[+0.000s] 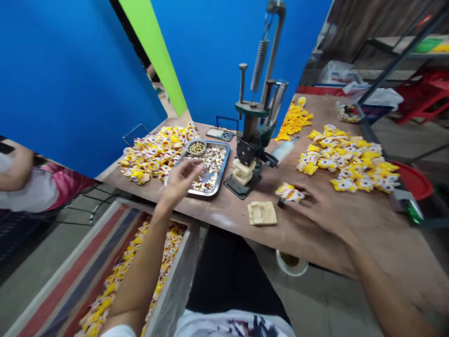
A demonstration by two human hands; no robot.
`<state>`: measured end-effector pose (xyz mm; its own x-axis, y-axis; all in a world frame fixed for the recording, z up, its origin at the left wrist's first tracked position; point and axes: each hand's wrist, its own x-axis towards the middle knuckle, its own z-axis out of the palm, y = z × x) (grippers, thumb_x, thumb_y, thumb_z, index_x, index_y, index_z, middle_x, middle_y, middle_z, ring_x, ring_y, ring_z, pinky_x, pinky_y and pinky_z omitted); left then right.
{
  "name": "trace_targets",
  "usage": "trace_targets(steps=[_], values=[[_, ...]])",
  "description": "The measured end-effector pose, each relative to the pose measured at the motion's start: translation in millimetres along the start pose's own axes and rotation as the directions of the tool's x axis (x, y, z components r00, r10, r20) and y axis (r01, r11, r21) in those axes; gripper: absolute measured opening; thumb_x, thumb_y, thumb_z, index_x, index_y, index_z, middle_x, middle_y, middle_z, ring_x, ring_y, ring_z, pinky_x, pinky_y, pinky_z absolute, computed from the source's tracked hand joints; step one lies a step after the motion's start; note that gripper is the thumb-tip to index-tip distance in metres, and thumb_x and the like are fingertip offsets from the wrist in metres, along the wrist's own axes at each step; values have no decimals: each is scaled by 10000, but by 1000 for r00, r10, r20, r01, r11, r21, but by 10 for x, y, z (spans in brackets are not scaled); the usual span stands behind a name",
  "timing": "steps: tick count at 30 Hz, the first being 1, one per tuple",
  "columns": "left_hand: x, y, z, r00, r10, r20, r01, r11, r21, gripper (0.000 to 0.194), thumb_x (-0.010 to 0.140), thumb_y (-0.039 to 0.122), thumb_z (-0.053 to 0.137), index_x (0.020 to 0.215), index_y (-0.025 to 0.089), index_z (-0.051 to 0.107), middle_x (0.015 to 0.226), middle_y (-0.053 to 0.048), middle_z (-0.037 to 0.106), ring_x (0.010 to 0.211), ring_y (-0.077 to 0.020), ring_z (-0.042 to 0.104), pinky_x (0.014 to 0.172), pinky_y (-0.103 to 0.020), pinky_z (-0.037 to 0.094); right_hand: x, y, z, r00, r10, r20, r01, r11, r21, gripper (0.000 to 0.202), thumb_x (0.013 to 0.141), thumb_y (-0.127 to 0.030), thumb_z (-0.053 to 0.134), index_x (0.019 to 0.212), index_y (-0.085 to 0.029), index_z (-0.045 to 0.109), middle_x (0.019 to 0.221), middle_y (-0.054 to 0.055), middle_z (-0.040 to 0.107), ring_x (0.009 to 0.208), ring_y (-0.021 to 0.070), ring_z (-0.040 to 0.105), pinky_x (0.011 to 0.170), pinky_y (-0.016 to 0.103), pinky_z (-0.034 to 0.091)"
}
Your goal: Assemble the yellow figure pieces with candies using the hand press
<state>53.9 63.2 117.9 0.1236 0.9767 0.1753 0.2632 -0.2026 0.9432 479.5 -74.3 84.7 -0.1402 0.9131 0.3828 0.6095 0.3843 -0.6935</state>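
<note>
My left hand (pixel 183 179) is over the left side of a metal tray (pixel 220 180), its thumb and fingers drawn together. Whatever is between the fingertips is too small to make out. Small white and coloured pieces (pixel 214 161) are spread in the tray, beside a round bowl of gold-coloured bits (pixel 197 148). My right hand (pixel 317 208) grips a small yellow-and-white figure (pixel 289 192) above the table. A cream block mould (pixel 262 213) lies flat just left of it. Between my hands stands a green hand press (pixel 250 135) with cream blocks (pixel 243 171) under its head.
Heaps of yellow-and-white figures lie at left (pixel 154 154) and right (pixel 347 159), with plain yellow pieces (pixel 296 119) behind. A phone (pixel 219 134) and a bottle (pixel 286 149) flank the press. Below left is a bin (pixel 70 281) of figures. Another person's arm (pixel 16 168) is far left.
</note>
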Motion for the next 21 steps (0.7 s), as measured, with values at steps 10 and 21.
trace_targets(steps=[10,21], values=[[-1095,77,1128,878,-279,389,457,733,-505,547,837,505,969,1194,186,705,1105,-115,836,1006,-274,836,941,-429,695,78,-440,777,864,-481,151,495,865,-78,853,1075,-108,607,1809,-357,253,1580,78,661,1489,262,641,1254,486,599],[-570,-504,1452,961,69,-268,-130,967,-218,579,829,450,950,1295,192,725,1251,-128,802,1130,-277,820,1064,-470,686,162,273,601,967,83,-243,-78,996,31,375,1061,-414,705,1396,-248,730,1341,133,765,1170,312,765,1022,527,685]])
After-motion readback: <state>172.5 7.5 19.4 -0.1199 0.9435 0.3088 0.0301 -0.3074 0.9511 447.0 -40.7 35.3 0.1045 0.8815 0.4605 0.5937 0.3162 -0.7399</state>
